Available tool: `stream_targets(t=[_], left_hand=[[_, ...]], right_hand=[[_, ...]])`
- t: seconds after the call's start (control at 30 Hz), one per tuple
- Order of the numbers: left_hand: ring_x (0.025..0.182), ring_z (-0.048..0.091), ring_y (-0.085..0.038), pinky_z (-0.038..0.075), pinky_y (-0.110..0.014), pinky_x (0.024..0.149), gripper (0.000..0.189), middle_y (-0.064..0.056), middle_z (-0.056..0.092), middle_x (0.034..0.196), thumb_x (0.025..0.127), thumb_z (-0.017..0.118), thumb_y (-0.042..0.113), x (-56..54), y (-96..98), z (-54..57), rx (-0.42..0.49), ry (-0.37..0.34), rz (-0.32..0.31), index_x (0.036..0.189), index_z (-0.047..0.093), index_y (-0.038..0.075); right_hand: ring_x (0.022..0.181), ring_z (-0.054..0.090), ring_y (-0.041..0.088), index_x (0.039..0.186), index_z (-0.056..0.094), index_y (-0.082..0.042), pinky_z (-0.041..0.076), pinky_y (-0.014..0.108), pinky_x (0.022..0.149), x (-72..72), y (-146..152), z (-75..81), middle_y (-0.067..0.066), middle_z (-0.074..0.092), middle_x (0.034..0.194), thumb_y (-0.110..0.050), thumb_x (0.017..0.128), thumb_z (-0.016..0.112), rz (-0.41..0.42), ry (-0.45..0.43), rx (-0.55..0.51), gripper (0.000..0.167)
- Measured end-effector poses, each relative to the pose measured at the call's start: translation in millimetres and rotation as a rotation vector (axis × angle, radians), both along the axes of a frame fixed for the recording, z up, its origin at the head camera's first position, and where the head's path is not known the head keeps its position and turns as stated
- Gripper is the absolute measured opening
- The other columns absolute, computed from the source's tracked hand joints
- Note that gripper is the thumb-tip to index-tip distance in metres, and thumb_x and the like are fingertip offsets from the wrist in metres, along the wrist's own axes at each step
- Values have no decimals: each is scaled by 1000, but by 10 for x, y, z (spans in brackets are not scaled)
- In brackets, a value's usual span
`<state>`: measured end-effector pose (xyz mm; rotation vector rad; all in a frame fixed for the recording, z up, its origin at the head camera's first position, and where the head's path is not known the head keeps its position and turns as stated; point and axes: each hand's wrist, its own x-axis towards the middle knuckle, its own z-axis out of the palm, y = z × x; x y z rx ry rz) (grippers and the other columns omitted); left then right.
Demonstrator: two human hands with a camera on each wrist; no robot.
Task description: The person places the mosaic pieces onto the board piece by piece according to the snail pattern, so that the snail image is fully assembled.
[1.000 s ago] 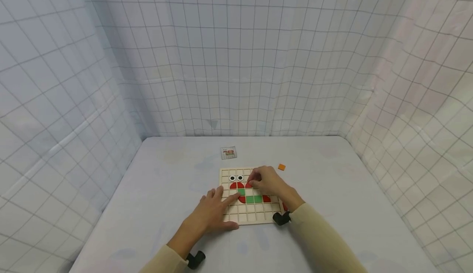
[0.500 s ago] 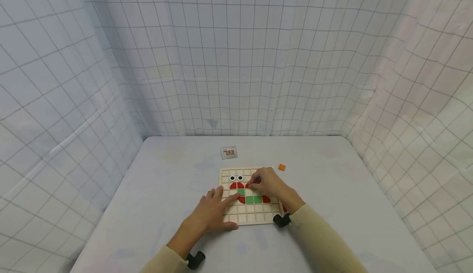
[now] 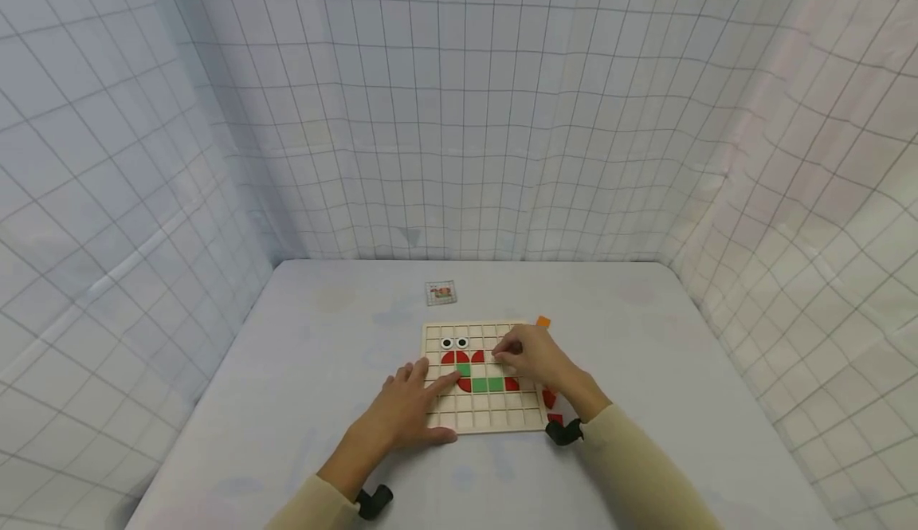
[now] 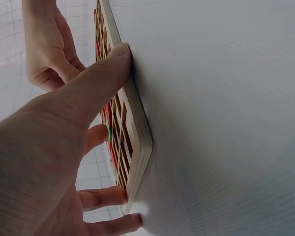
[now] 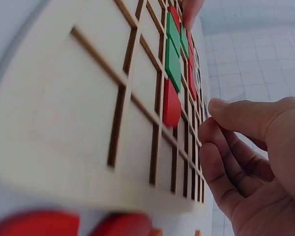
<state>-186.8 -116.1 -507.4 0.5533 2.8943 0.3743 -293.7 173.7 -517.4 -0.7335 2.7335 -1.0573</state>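
A light wooden grid board (image 3: pixel 488 420) lies on the table, with red quarter-round tiles, green square tiles (image 3: pixel 488 385) and two round eye tiles (image 3: pixel 455 343) set in its cells. My left hand (image 3: pixel 407 406) rests on its left side with fingers spread; the thumb (image 4: pixel 120 51) lies at the near edge and the index fingertip touches a green tile (image 3: pixel 463 370). My right hand (image 3: pixel 534 355) hovers over the board's upper right, just right of a red tile (image 3: pixel 478 356). Its fingers (image 5: pixel 211 130) are loosely bent, and nothing shows between them and the thumb.
Beyond the board lies a small picture card (image 3: pixel 441 292). An orange tile (image 3: pixel 543 321) sits by the far right corner, and loose red tiles (image 3: pixel 549 398) lie along the right edge, partly behind the right wrist. Gridded white curtains (image 3: pixel 459 155) enclose the table.
My right hand has let go of the red tile, which stays in its cell, and has moved slightly right. More of the loose red tiles now shows. The left hand has held its place.
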Motion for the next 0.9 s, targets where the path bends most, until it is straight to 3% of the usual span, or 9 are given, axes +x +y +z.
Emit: stream_targets(t=[0.4,0.7,0.9], left_hand=[[150,56,-56,53,-76,119,105,-28,50,169,88,97,67,-1,-22,-32,42,26,-10,175,53,27],[149,57,-55,55,-74,117,110,-25,53,165,88,96,69,1,-13,-12,15,35,-16,176,51,20],[153,56,-56,54,-74,120,112,-26,52,169,89,95,69,-3,-12,-23,1,32,-10,176,49,17]], right_hand=[[96,76,10,113,90,-12,66,29,90,90,504,91,0,86,110,-13,108,85,-90,-5,25,7],[90,70,11,115,90,-14,60,23,74,197,910,35,-2,81,106,-18,106,87,-114,-23,64,10],[98,68,13,119,89,-16,60,25,80,278,1133,12,-3,80,111,-20,104,90,-99,-37,78,16]])
